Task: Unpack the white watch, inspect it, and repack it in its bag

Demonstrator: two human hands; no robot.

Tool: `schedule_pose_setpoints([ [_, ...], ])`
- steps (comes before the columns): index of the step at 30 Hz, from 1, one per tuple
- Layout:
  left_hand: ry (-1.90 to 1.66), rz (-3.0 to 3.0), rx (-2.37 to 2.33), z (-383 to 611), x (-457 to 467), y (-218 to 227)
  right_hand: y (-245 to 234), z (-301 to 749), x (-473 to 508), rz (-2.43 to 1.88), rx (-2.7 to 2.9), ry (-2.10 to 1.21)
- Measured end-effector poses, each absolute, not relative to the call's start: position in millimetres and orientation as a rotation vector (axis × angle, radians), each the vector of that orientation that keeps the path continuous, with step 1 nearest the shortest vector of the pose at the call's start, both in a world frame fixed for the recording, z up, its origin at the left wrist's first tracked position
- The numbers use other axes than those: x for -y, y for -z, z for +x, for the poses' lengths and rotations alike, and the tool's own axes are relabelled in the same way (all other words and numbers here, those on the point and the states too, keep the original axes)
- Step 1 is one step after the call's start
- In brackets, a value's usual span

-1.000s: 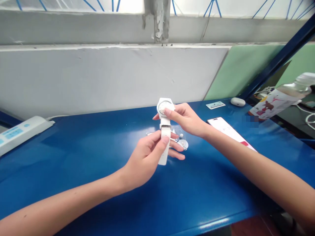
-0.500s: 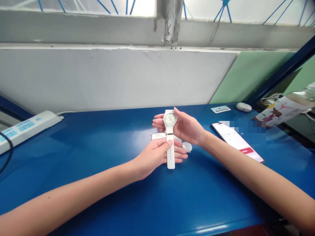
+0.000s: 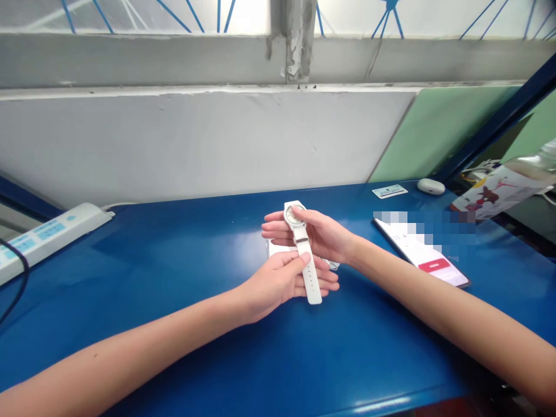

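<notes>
A white wristwatch [image 3: 300, 230] is held above the desk between both hands, its strap stretched out at a slant. My left hand [image 3: 284, 278] pinches the strap with holes under the thumb, the fingers lying flat beneath it. At the dial end my right hand [image 3: 324, 231] supports the watch from behind, with the thumb resting on the face and the fingers extended to the left. Behind the hands, a small white item [image 3: 274, 248] and a shiny object [image 3: 333, 265] lie on the desk, mostly covered.
A phone [image 3: 438, 267] with a lit screen rests by my right forearm. Further back are a card [image 3: 390, 191] and a white earbud case [image 3: 430, 186]. A labelled bottle [image 3: 499, 188] leans at the right. On the left of the blue desk [image 3: 195, 243] lies a power strip [image 3: 54, 231].
My right thumb has come down onto the watch face. The watch has tilted, its strap end swinging to the right. My left hand has shifted slightly right and down.
</notes>
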State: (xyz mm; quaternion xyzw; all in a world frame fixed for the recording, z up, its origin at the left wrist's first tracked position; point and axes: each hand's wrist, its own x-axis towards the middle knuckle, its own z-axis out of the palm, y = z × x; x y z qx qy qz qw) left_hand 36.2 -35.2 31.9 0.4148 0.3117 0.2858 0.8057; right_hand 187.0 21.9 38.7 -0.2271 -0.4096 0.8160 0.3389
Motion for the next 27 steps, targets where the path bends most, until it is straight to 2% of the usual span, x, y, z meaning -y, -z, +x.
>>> schedule_pose_setpoints([
  [18, -0.636, 0.878, -0.781, 36, 30, -39, -45, 186, -20, -0.558, 1.078, -2.043],
  [27, -0.6, 0.788, -0.763, 34, 27, -38, -45, 188, -25, -0.514, 0.902, -2.162],
])
